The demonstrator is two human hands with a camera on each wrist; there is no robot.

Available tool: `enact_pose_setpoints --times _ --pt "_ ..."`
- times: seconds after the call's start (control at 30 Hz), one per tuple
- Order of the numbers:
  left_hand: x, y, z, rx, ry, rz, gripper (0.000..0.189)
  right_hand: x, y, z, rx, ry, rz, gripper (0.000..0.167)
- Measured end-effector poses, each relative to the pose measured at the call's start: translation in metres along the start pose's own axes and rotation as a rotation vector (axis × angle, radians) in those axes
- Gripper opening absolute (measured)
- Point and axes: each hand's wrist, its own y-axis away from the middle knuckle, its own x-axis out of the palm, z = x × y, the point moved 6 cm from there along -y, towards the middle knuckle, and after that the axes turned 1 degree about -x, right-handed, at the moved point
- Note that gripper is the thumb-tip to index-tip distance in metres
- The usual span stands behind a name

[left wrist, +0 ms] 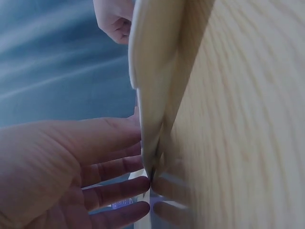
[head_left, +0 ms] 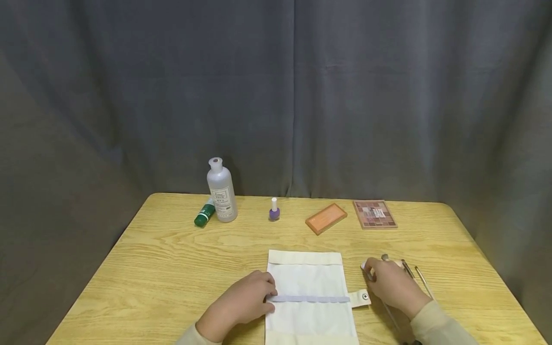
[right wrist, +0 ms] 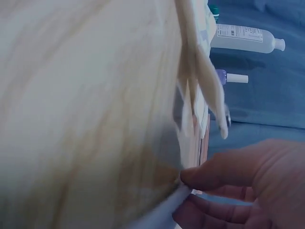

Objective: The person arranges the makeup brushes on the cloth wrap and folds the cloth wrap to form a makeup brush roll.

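Note:
A white cloth roll (head_left: 308, 282) lies spread on the table, a pale lilac elastic band (head_left: 308, 299) running across its middle. My left hand (head_left: 243, 299) rests at its left edge, fingertips and thumb touching the cloth near the band's end. In the left wrist view those fingers (left wrist: 114, 193) look nearly straight. To the right of the roll, my right hand (head_left: 394, 285) pinches a slim makeup brush (head_left: 391, 316) with a pale end. The right wrist view shows this brush (right wrist: 164, 210) between thumb and fingertips, its far part blurred.
A snap strap (head_left: 360, 298) sticks out from the roll's right side. Slim sticks (head_left: 424, 280) lie beyond my right hand. Along the back stand a clear bottle (head_left: 222, 194), green tube (head_left: 204, 214), purple nail polish (head_left: 274, 211), orange case (head_left: 326, 219) and palette (head_left: 375, 214).

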Motion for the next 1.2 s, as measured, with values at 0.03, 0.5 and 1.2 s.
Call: enact_pose_setpoints --times 0.03,0.5,1.2 --pt "0.000 0.000 0.000 0.005 0.000 -0.004 0.017 -0.001 0.000 0.001 0.003 -0.004 0.004 0.029" --pt "0.002 -0.001 0.005 0.028 0.028 -0.033 0.013 -0.042 -0.018 0.044 -0.209 -0.329 -0.074 0.059" --pt "0.000 0.002 -0.001 0.001 0.000 -0.048 0.016 0.014 -0.087 0.112 -0.140 -0.875 -0.129 0.062"
